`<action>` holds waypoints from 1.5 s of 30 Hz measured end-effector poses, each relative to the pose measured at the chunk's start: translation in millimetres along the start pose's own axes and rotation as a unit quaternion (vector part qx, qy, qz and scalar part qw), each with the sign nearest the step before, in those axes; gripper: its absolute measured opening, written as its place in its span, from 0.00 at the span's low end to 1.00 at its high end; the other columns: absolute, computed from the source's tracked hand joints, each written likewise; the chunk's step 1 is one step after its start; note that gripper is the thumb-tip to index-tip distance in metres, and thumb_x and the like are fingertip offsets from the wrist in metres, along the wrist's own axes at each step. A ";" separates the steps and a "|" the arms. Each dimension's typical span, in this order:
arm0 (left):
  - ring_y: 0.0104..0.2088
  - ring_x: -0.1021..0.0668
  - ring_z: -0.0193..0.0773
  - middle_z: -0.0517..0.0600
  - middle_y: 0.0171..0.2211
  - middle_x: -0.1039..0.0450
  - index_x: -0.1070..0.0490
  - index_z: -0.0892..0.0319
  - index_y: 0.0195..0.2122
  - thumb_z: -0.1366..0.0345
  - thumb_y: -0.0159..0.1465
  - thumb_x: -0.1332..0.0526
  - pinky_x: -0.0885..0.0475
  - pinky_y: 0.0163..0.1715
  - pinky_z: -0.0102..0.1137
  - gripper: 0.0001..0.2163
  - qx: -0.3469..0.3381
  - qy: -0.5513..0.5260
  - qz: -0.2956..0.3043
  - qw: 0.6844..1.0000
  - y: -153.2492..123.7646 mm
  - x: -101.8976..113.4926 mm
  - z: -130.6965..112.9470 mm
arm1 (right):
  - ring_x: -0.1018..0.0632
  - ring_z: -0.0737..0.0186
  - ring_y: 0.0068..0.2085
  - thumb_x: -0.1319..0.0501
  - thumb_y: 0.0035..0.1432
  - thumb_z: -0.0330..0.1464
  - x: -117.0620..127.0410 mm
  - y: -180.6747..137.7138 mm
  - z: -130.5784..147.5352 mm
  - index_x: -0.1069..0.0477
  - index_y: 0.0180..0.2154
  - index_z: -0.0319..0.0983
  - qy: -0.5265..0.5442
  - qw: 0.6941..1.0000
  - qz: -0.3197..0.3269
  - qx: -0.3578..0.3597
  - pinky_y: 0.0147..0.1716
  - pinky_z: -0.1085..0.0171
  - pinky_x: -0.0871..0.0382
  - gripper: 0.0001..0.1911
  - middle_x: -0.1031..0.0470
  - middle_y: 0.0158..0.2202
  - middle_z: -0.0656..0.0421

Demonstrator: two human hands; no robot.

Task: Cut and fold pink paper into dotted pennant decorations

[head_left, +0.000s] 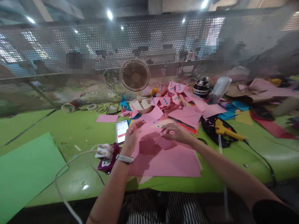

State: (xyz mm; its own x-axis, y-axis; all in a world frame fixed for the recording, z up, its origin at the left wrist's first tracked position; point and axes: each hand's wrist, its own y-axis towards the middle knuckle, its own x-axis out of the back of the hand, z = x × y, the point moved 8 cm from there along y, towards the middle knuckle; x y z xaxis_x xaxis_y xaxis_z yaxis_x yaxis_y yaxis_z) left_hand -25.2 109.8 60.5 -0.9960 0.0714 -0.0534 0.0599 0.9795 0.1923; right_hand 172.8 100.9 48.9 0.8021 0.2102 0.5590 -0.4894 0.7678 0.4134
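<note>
My left hand (133, 132) hovers over the left part of a large pink sheet (163, 165), its fingers apart and nothing visible in them. The fingers of my right hand (176, 133) are pinched at the upper edge of a small pink paper piece (164, 143) above that sheet. Just behind the fingers lies a pale strip with blue diamond stickers (162, 124). Farther back is a heap of folded pink paper pieces (171, 93) bearing blue diamonds. A lit phone (121, 132) lies beside my left hand.
A small fan (135, 77) stands at the back before a perforated metal screen (93, 71). White plugs (105, 151) with a cable are left of my wrist. A yellow glue gun (227, 130), clear bottle (219, 88) and black helmet-shaped object (202, 87) are rightward. Green card (28, 174) lies left.
</note>
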 end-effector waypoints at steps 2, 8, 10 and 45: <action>0.49 0.27 0.42 0.53 0.45 0.26 0.28 0.59 0.44 0.68 0.57 0.43 0.37 0.51 0.36 0.14 -0.014 0.059 0.113 0.992 -7.3 -17.8 -15.7 | 0.25 0.61 0.41 0.38 0.55 0.41 -1.2 -0.2 -1.0 0.27 0.29 0.39 -0.024 1.000 -0.008 0.012 0.41 0.60 0.32 0.11 0.24 0.37 0.55; 0.47 0.27 0.46 0.52 0.45 0.26 0.26 0.55 0.45 0.59 0.51 0.34 0.34 0.47 0.37 0.19 0.025 0.281 0.272 0.920 -22.6 -24.7 -26.4 | 0.25 0.60 0.39 0.39 0.55 0.41 -0.8 2.2 -1.5 0.28 0.27 0.39 -0.047 0.997 -0.039 0.044 0.39 0.61 0.32 0.12 0.24 0.34 0.55; 0.44 0.26 0.46 0.52 0.43 0.25 0.26 0.55 0.43 0.60 0.51 0.35 0.34 0.45 0.36 0.17 0.022 0.327 0.304 0.895 -22.3 -22.8 -19.6 | 0.25 0.61 0.37 0.39 0.55 0.42 -0.2 3.3 -2.1 0.28 0.27 0.39 -0.049 0.996 -0.061 0.034 0.38 0.62 0.33 0.13 0.24 0.32 0.56; 0.42 0.25 0.44 0.49 0.38 0.23 0.23 0.54 0.35 0.63 0.51 0.42 0.33 0.45 0.33 0.12 0.035 0.332 0.253 0.908 -11.1 4.4 16.2 | 0.24 0.68 0.24 0.30 0.40 0.38 192.5 -152.7 -51.3 0.28 0.23 0.37 0.230 0.829 -0.461 -0.220 0.24 0.69 0.29 0.13 0.24 0.22 0.59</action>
State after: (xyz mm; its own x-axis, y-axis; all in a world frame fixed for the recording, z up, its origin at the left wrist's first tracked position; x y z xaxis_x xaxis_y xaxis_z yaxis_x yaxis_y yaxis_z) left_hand -29.2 102.3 42.3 -0.6587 0.4092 0.6314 0.5020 0.8641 -0.0363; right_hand 419.5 55.1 56.5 0.8611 -0.4571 -0.2224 0.4940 0.8557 0.1540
